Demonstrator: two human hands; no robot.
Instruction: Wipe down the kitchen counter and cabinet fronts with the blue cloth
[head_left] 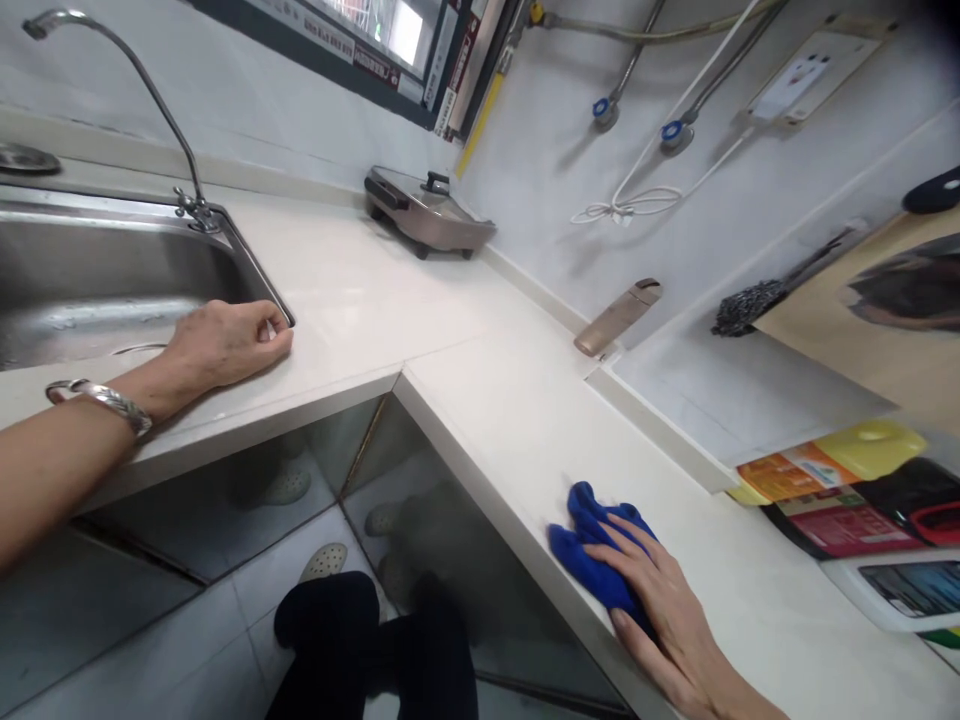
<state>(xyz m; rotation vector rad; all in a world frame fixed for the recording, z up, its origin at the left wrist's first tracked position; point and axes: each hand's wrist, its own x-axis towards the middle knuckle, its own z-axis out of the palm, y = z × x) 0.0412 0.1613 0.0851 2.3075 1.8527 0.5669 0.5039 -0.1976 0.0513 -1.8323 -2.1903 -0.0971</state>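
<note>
My right hand (664, 610) presses a crumpled blue cloth (592, 555) against the white countertop (510, 420), near its front edge. Its fingers lie over the cloth and the thumb is at the near side. My left hand (232, 345) rests at the front corner of the steel sink (127, 255), with its fingers curled into a loose fist. Nothing shows between those fingers. A silver bracelet (112, 402) is on the left wrist.
An electric pan with a glass lid (431, 215) stands in the back corner. A curved faucet (150, 85) rises behind the sink. A bronze bottle (619, 318) is against the wall. Several cleaning bottles, one yellow (874, 445), line the right side. Cabinets (480, 560) are below.
</note>
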